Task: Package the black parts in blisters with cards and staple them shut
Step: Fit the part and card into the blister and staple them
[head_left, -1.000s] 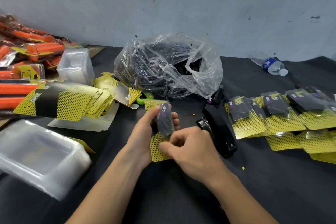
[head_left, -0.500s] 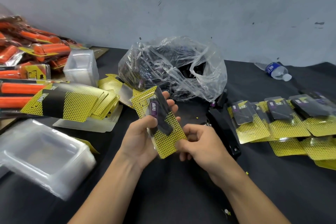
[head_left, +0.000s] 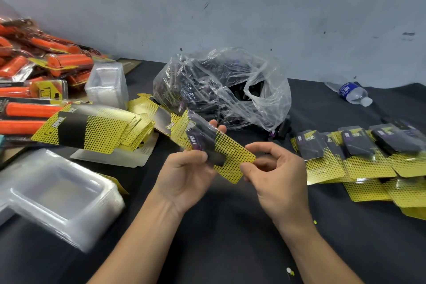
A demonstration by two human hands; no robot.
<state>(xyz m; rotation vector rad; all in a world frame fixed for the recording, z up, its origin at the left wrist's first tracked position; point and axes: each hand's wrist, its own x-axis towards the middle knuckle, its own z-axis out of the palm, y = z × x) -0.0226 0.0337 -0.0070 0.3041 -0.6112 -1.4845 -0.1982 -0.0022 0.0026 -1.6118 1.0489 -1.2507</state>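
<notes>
Both hands have raised the pack (head_left: 221,152) off the desk in the last second and swung it from upright to a slant. The left hand (head_left: 184,175) grips its upper end with the thumb by the black part (head_left: 202,142) and the fingers curled behind, while the right hand (head_left: 279,175), earlier pressing on the front, now pinches the card (head_left: 232,155) by its lower right corner. It hangs above the middle of the desk (head_left: 230,226), between the cards (head_left: 99,129) at the left, the bag (head_left: 221,90) behind and the packs (head_left: 359,157) at the right edge. Part and card look seated, so stapling is probably next.
</notes>
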